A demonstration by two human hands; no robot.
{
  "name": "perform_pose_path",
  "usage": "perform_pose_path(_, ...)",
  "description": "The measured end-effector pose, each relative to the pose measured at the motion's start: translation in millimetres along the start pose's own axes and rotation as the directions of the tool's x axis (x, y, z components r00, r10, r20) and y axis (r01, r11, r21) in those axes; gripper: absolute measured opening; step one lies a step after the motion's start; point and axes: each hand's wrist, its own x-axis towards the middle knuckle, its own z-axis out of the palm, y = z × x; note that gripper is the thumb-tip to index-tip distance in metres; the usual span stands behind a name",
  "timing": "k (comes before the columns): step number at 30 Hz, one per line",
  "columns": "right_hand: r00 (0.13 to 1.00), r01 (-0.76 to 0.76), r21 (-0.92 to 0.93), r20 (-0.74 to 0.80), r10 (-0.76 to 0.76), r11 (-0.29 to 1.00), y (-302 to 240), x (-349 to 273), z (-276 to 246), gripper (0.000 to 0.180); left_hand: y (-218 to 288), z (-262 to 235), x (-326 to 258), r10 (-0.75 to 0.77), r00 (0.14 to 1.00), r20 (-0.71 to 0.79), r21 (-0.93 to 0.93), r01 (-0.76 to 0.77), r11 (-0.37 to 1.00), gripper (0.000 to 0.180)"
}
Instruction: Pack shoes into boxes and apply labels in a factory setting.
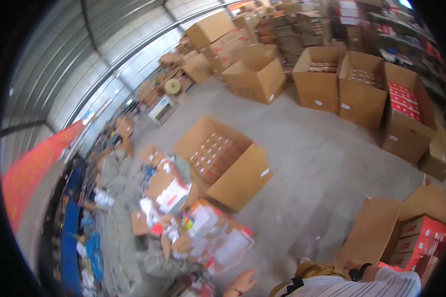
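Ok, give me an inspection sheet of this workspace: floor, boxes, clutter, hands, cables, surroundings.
Surface: grey concrete floor.
Job's things: open carton of red boxes by the right hand; large open carton mid-floor.
Clutter: heap of small packages and torn cardboard at left.
Hands: left hand open, empty, low in view; right hand by the carton's flap, grip unclear.
Cables: nothing seen.
Surroundings: corrugated metal wall, stacked cartons, shelving.

One large open carton of small red-and-white packs (222, 161) is seen mid-floor. Three tall open cartons (362, 89) are lined up at the far right. One tape roll (172, 86) is counted. Stacked red boxes (421, 237) are too hidden to be counted.
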Motion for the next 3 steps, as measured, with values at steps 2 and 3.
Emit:
perform_pose_path(2,0.978,0.105,-0.055,-0.175,-0.113,0.993,-33,38,-20,0.034,-48,-18,38,0.371,0.886,-0.279,0.165,-0.336,0.927,0.060)
perform_pose_path(3,0.981,0.020,-0.050,-0.191,-0.030,0.999,-71,59,-39,0.036,-63,-30,87,0.437,0.875,-0.210,0.190,-0.402,0.896,0.060)
